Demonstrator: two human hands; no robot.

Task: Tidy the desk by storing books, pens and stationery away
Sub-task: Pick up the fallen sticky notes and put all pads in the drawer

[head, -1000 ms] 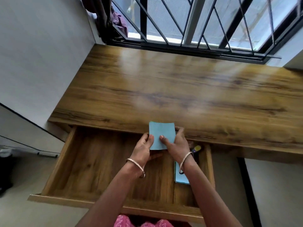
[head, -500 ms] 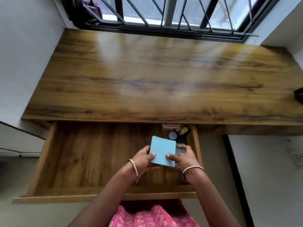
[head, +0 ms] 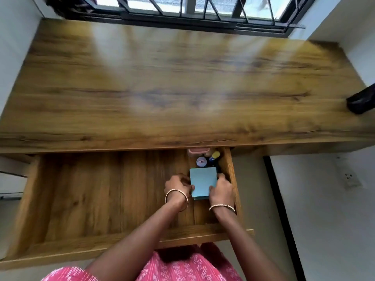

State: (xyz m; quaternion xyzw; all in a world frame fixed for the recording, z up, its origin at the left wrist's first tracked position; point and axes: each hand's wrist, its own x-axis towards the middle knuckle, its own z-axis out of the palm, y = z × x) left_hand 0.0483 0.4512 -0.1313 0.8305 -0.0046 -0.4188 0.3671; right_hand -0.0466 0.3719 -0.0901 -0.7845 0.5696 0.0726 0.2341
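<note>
A light blue booklet (head: 203, 182) lies low in the right end of the open wooden drawer (head: 101, 199), on top of another blue-green item whose edge shows beneath it. My left hand (head: 178, 186) holds the booklet's left edge with curled fingers. My right hand (head: 222, 189) grips its right edge, close to the drawer's right wall. Behind the booklet, at the drawer's back right, sit a small round container (head: 201, 162), a pink-lidded box (head: 197, 151) and a yellow-capped item (head: 214, 155).
The wooden desk top (head: 182, 88) stretches under a barred window (head: 192, 9). A black object (head: 361, 101) sits at the desk's right edge. White walls flank both sides. The drawer's left part shows bare wood.
Both hands have lowered the blue booklet from above the desk edge down into the drawer's right end, onto the stack there. The view has tilted downward.
</note>
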